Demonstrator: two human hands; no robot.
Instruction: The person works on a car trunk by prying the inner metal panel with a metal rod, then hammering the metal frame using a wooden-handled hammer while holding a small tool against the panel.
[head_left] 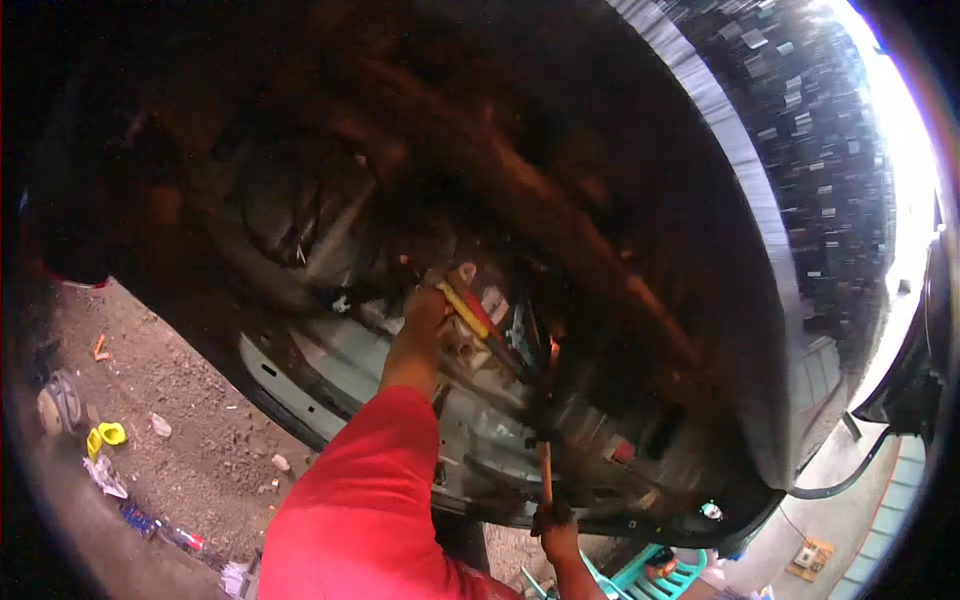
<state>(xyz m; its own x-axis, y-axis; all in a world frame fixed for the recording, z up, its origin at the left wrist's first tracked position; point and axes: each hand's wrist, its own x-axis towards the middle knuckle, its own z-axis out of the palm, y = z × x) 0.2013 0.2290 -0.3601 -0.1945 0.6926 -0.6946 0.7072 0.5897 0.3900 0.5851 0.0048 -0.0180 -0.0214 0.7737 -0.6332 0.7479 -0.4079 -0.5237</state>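
My left hand [428, 308], below a red sleeve, reaches into a dark vehicle body. It is closed at the upper end of a tool with yellow and red handles [464, 310], which looks like pliers. The dark far end of that tool points down to the right, over a pale metal panel [345, 370]. Lower right, my right hand [554, 520] is wrapped round a wooden-handled tool [546, 472] standing roughly upright in view. Its head is lost in shadow, so I cannot tell its kind.
The curved body edge [735, 150] arcs along the right. Stony dirt ground [200, 400] lies at left, with a yellow object [108, 434] and scattered litter. A teal plastic chair [655, 575] stands bottom right. A small reddish block [620, 450] rests inside the body.
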